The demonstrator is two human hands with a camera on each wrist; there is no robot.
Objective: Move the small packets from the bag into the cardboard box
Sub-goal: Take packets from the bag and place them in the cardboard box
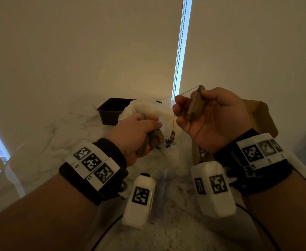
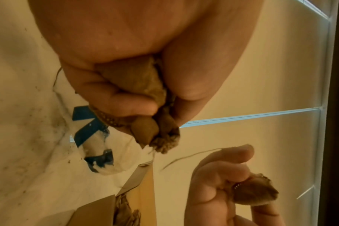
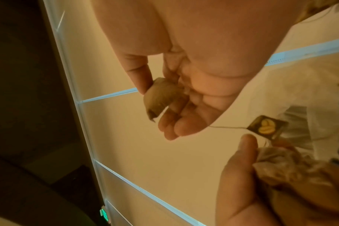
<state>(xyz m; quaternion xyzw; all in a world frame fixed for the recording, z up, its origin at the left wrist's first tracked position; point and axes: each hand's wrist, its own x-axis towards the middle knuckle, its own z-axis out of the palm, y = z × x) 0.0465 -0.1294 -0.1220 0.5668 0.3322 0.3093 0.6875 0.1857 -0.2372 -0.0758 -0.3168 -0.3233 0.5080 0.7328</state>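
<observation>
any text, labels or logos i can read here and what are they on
No words can be read.
Paper tag on the tea bag's string: a yellow emblem, no legible letters.
White plastic bag: blue print, crumpled, unreadable.
Wristband: square coded markers; the tiny characters beside them are too small to read.

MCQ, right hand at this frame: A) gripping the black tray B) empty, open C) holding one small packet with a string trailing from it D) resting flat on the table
C: the right hand is raised off the table and pinches a single brown packet, whose string hangs down to a small tag.
</observation>
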